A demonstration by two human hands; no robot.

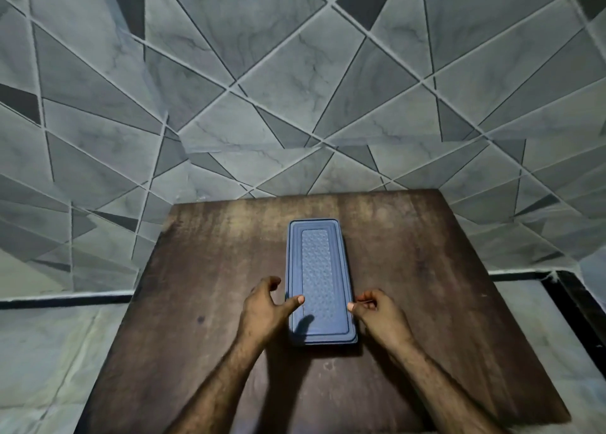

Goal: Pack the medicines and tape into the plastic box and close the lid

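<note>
A long blue plastic box (pixel 319 279) lies lengthwise in the middle of the brown wooden table (pixel 203 269), with its lid on top. The lid has a raised textured panel down its centre. My left hand (pixel 265 305) is at the box's near left side, thumb resting on the lid's edge, fingers curled beside the wall. My right hand (pixel 377 312) is at the near right side, thumb tip against the lid's rim, fingers curled in. No medicines or tape are visible; the box's inside is hidden by the lid.
The table stands against a wall (pixel 295 89) papered in grey geometric marble pattern. Pale floor (pixel 49 351) shows left and right of the table, with a dark border strip (pixel 570 299) on the right.
</note>
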